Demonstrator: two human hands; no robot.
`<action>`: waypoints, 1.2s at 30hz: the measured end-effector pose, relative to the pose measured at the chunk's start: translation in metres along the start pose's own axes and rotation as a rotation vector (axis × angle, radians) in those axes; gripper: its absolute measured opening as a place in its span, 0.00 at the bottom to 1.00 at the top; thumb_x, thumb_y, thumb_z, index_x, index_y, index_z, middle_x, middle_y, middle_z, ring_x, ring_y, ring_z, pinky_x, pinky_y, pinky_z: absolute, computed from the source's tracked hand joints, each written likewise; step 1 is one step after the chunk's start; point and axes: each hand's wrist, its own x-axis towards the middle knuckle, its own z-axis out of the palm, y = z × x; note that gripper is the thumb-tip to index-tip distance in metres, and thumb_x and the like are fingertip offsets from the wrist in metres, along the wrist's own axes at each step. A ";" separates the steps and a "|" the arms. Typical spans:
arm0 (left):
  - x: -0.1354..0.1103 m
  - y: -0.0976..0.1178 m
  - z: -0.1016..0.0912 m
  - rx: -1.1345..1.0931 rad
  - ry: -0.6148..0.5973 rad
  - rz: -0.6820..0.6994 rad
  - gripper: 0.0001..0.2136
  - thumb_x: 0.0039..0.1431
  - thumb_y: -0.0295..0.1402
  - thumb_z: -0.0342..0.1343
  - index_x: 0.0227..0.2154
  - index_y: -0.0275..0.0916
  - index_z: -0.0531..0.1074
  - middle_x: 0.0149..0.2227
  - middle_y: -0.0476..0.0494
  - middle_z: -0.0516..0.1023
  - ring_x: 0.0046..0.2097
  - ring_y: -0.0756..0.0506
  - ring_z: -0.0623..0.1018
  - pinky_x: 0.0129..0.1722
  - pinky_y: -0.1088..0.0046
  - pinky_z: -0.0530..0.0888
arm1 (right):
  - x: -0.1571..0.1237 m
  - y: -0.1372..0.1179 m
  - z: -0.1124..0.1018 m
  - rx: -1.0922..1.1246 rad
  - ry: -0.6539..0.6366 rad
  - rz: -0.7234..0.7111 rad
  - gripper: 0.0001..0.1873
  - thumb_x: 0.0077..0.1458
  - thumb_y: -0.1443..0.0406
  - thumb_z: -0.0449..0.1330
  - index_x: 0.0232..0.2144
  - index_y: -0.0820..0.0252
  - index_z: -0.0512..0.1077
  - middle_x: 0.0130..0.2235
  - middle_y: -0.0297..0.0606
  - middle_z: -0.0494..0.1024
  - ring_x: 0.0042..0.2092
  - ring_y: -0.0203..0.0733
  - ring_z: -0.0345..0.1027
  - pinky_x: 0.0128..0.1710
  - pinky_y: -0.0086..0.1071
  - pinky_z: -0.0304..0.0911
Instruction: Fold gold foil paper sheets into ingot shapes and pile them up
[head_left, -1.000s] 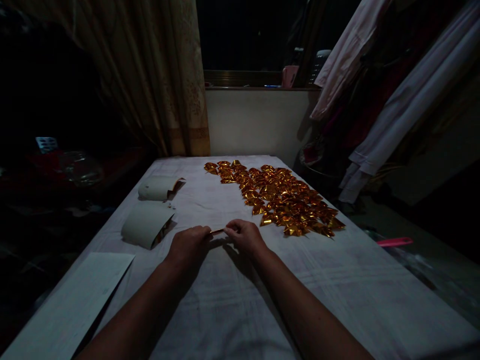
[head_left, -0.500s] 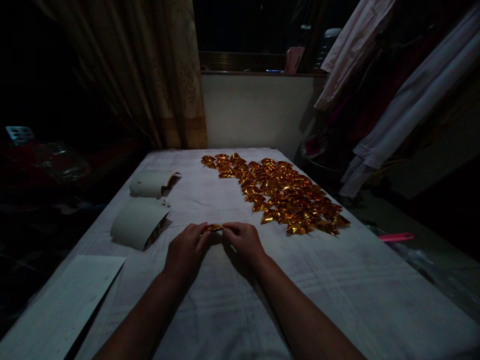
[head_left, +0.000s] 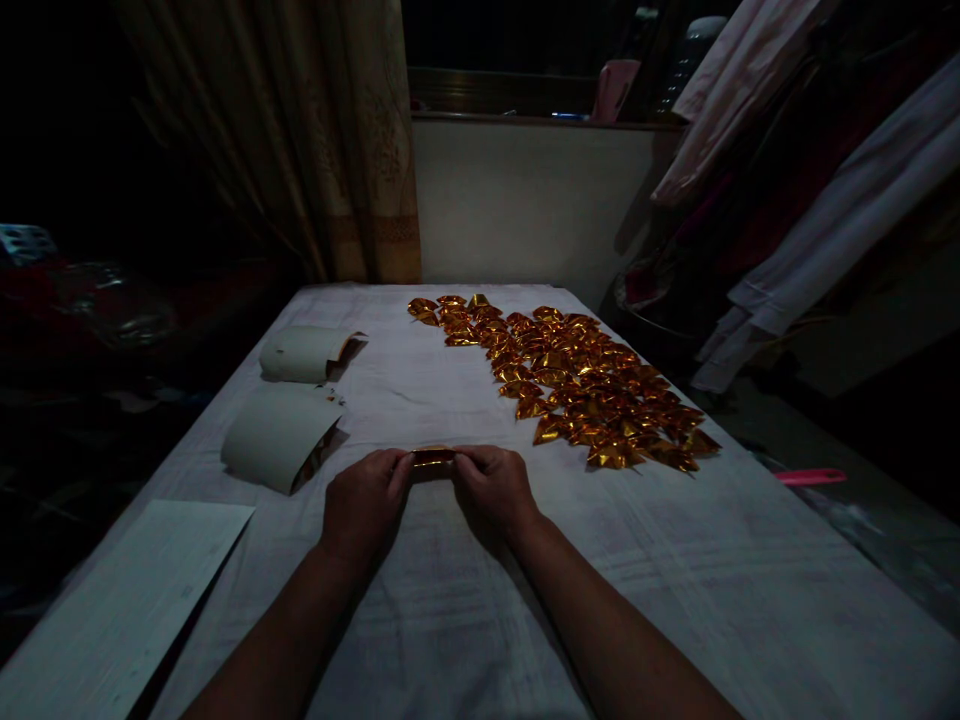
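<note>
My left hand (head_left: 366, 500) and my right hand (head_left: 493, 486) meet over the middle of a table covered with a white cloth (head_left: 675, 580). Both pinch the ends of a small gold foil piece (head_left: 433, 456) held between them, just above the cloth. A wide heap of folded gold foil pieces (head_left: 574, 380) lies beyond my right hand, spreading toward the far right. Two curved stacks of grey paper (head_left: 279, 436) sit to the left of my left hand.
A flat grey sheet (head_left: 127, 610) lies at the near left corner. A curtain (head_left: 315, 140) and a white wall stand behind the table. Pale clothes (head_left: 810, 220) hang at the right. A pink object (head_left: 810, 477) lies past the right edge.
The foil piece between my fingers has turned from a thin edge to a wider folded strip. My hands stay together; the view has shifted slightly.
</note>
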 end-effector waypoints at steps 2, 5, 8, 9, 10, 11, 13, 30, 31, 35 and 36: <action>-0.001 0.000 0.003 0.017 -0.005 0.020 0.15 0.68 0.40 0.48 0.40 0.43 0.80 0.40 0.45 0.84 0.41 0.42 0.81 0.39 0.69 0.71 | 0.000 -0.001 0.000 -0.018 -0.003 0.010 0.15 0.58 0.67 0.57 0.37 0.49 0.84 0.38 0.33 0.85 0.40 0.43 0.80 0.42 0.31 0.69; -0.001 0.000 0.007 0.047 -0.006 0.041 0.15 0.69 0.39 0.46 0.40 0.43 0.79 0.41 0.45 0.84 0.41 0.43 0.81 0.39 0.70 0.71 | -0.001 -0.003 0.000 -0.060 -0.004 0.018 0.14 0.58 0.66 0.57 0.36 0.50 0.84 0.37 0.33 0.86 0.39 0.44 0.80 0.40 0.31 0.69; -0.001 -0.001 0.009 0.058 -0.018 0.060 0.16 0.70 0.38 0.45 0.40 0.42 0.78 0.42 0.44 0.83 0.42 0.43 0.81 0.39 0.70 0.71 | -0.001 -0.003 0.000 -0.069 -0.003 0.012 0.14 0.58 0.66 0.57 0.35 0.51 0.84 0.35 0.34 0.85 0.38 0.43 0.80 0.38 0.29 0.67; -0.001 -0.001 0.010 0.059 -0.022 0.066 0.16 0.70 0.38 0.45 0.40 0.42 0.78 0.42 0.44 0.83 0.42 0.43 0.81 0.39 0.70 0.71 | -0.001 -0.002 0.000 -0.074 -0.008 0.011 0.14 0.58 0.66 0.57 0.34 0.51 0.84 0.35 0.34 0.85 0.38 0.43 0.79 0.38 0.29 0.67; -0.001 -0.001 0.010 0.058 -0.025 0.072 0.15 0.70 0.38 0.45 0.40 0.41 0.78 0.42 0.44 0.83 0.43 0.43 0.80 0.40 0.70 0.71 | -0.001 -0.002 0.001 -0.079 -0.014 0.007 0.14 0.59 0.65 0.57 0.34 0.51 0.84 0.35 0.34 0.85 0.37 0.43 0.79 0.37 0.29 0.67; -0.001 0.000 0.011 0.058 -0.027 0.076 0.15 0.70 0.37 0.45 0.41 0.41 0.78 0.43 0.44 0.83 0.43 0.43 0.80 0.40 0.70 0.71 | -0.002 -0.002 0.001 -0.085 -0.018 0.004 0.14 0.59 0.65 0.57 0.34 0.51 0.84 0.35 0.34 0.85 0.37 0.43 0.79 0.37 0.29 0.66; -0.002 0.001 0.012 0.058 -0.032 0.078 0.15 0.70 0.37 0.45 0.41 0.41 0.77 0.43 0.43 0.83 0.43 0.43 0.80 0.40 0.70 0.71 | -0.002 -0.002 0.001 -0.088 -0.017 0.001 0.14 0.59 0.65 0.57 0.34 0.51 0.84 0.35 0.35 0.85 0.38 0.42 0.79 0.37 0.29 0.66; -0.003 0.000 0.021 -0.031 -0.006 0.143 0.15 0.71 0.36 0.42 0.38 0.41 0.74 0.39 0.45 0.80 0.41 0.45 0.79 0.40 0.70 0.71 | 0.000 -0.004 -0.001 -0.158 -0.075 -0.012 0.16 0.60 0.64 0.54 0.28 0.56 0.81 0.30 0.37 0.83 0.32 0.39 0.75 0.32 0.26 0.58; -0.003 0.000 0.021 -0.033 -0.009 0.141 0.15 0.71 0.36 0.42 0.38 0.41 0.74 0.38 0.45 0.80 0.40 0.45 0.79 0.40 0.71 0.71 | -0.001 -0.004 -0.001 -0.162 -0.076 -0.013 0.16 0.60 0.64 0.54 0.29 0.56 0.81 0.31 0.37 0.84 0.33 0.39 0.76 0.33 0.26 0.59; 0.000 -0.002 0.020 -0.017 0.012 0.130 0.15 0.71 0.36 0.42 0.38 0.41 0.74 0.39 0.44 0.80 0.41 0.44 0.79 0.40 0.70 0.71 | -0.001 -0.007 -0.002 -0.174 -0.097 -0.024 0.17 0.62 0.63 0.53 0.32 0.55 0.81 0.34 0.38 0.84 0.35 0.40 0.77 0.35 0.27 0.60; 0.000 -0.003 0.019 -0.008 0.020 0.129 0.15 0.71 0.36 0.42 0.38 0.41 0.74 0.39 0.44 0.81 0.41 0.44 0.79 0.40 0.70 0.71 | -0.001 -0.008 -0.002 -0.179 -0.099 -0.032 0.17 0.63 0.62 0.52 0.32 0.55 0.81 0.35 0.38 0.84 0.36 0.40 0.77 0.35 0.27 0.60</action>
